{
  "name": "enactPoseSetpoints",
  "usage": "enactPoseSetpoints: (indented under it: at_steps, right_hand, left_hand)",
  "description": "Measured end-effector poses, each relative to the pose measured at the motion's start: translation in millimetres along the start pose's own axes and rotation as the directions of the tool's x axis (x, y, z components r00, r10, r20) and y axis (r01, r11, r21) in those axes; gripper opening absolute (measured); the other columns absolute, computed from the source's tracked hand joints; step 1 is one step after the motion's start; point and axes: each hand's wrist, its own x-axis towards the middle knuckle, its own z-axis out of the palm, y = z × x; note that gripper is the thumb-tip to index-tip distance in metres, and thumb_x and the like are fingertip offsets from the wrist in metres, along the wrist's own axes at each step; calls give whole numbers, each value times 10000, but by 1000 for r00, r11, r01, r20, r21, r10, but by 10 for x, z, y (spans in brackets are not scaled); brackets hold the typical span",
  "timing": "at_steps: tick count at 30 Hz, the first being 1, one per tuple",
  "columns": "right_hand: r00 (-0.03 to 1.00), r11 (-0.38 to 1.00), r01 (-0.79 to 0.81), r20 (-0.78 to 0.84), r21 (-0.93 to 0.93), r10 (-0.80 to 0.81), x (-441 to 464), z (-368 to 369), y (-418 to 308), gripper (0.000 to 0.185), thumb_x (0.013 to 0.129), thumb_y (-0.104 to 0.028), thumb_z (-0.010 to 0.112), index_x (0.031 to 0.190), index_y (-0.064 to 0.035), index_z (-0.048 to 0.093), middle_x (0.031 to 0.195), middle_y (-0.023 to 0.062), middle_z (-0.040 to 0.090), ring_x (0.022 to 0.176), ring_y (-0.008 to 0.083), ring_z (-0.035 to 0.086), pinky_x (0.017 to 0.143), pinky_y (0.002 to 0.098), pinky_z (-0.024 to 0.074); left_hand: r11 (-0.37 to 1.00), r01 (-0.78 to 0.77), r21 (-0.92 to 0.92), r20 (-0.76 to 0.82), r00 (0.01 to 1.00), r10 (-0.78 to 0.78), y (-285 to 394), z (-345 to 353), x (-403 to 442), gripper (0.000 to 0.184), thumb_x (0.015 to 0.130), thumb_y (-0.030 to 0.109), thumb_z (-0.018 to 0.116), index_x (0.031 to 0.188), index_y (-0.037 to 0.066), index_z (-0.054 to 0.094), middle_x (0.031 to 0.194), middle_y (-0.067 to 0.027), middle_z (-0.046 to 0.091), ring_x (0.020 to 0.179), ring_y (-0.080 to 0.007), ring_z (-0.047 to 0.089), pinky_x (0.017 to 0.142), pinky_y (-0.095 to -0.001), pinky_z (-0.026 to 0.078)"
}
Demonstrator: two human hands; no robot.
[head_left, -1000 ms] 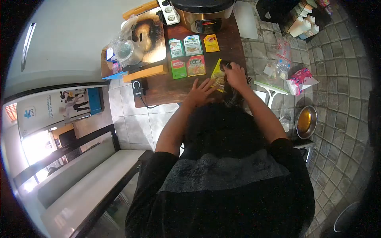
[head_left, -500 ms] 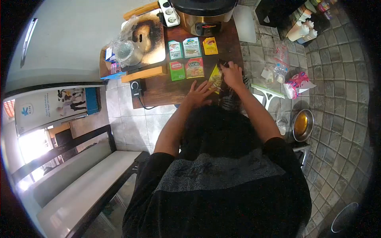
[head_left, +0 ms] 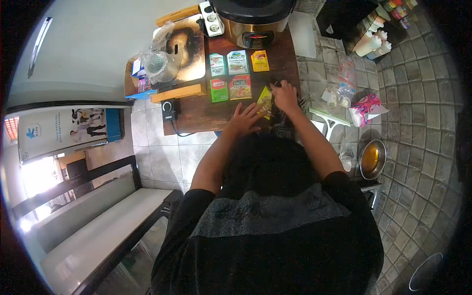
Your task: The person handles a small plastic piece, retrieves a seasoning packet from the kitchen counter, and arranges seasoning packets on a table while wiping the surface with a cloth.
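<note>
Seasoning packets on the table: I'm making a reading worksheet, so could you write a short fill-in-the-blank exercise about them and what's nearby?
The packet between the left hand and right hand is mainly ____. The packet row nearest the rice cooker holds ____ packets. The SAORI packet lies to the ____ of the green-and-red packet. The cooker's lid is ____.

Missing words: yellow; three; right; black.
</note>
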Motion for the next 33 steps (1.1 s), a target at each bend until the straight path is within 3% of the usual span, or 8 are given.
enactPoseSetpoints:
  at_steps: [5, 7, 11, 19, 24, 28, 30, 33]
  right_hand:
    - [972, 997, -24, 235, 74, 6, -173, -115, -69, 384, 841, -132, 509, 1217, -205, 545, 1125, 154, 445, 1074, 315, 419, 896, 455, 316]
    - [952, 966, 213, 192, 148, -240, -340, -126, -67, 379, 832, -139, 523, 1202, -214, 556, 1175, 146, 442, 1125, 314, 400, 911, 447, 306]
    - [917, 994, 81, 385, 75, -104, -390, -315, 61, 341, 850, -153, 514, 1180, -221, 574, 1170, 143, 451, 1126, 320, 406, 897, 439, 315]
    - [968, 993, -119, 222, -17, 120, -303, -188, 106, 337, 852, -161, 493, 1176, -203, 574, 1015, 133, 444, 964, 295, 452, 826, 439, 350]
    - [945, 977, 156, 265, 147, -190, -585, -157, 18, 375, 811, -182, 538, 1184, -195, 560, 1078, 150, 469, 1053, 307, 447, 853, 437, 346]
    - [963, 981, 163, 198, 105, -181, -445, -132, 159, 372, 815, -177, 548, 1187, -193, 558, 1092, 157, 465, 1041, 315, 450, 855, 438, 347]
    - [965, 992, -106, 248, 65, 87, -258, -245, 97, 358, 831, -170, 543, 1188, -198, 559, 1132, 169, 454, 1069, 325, 435, 881, 440, 334]
    - [937, 959, -243, 292, 144, 193, -96, -193, 52, 336, 861, -184, 514, 1193, -203, 557, 1161, 173, 445, 1100, 332, 416, 913, 452, 310]
  left_hand:
    - [1000, 4, -19, 14, 1000, -4, 3, -32, -1, 673, 842, 580, 418, 1406, 285, 200, 1491, 9, 78, 1369, -195, 86, 1046, -574, 22]
    - [1000, -5, -14, -16, 1000, 5, 0, 15, 1, 678, 840, 579, 424, 1407, 283, 200, 1490, 7, 83, 1369, -193, 87, 1046, -575, 23]
    - [1000, -13, 19, -44, 999, 14, -11, 46, -2, 686, 834, 581, 430, 1407, 285, 198, 1486, -4, 111, 1366, -203, 105, 1045, -576, 26]
    - [1000, -5, -12, -20, 1000, 5, -10, 41, 17, 666, 843, 584, 399, 1407, 296, 190, 1484, -8, 121, 1365, -217, 111, 1038, -591, 32]
    - [999, -19, -26, -40, 999, 18, -27, 48, 0, 665, 843, 594, 383, 1406, 297, 191, 1483, -16, 128, 1363, -227, 121, 1031, -603, 47]
    - [1000, -19, -9, -39, 999, 19, -12, 28, 0, 662, 845, 592, 382, 1405, 292, 197, 1480, -19, 143, 1362, -231, 128, 1029, -606, 61]
    - [1000, -23, 14, -57, 998, 24, -16, 34, -1, 655, 847, 593, 379, 1403, 293, 205, 1477, -19, 152, 1361, -233, 129, 1029, -604, 72]
    - [999, -33, -7, -97, 995, 32, -15, 43, -11, 653, 848, 599, 375, 1403, 297, 208, 1476, -15, 156, 1361, -230, 132, 1033, -599, 62]
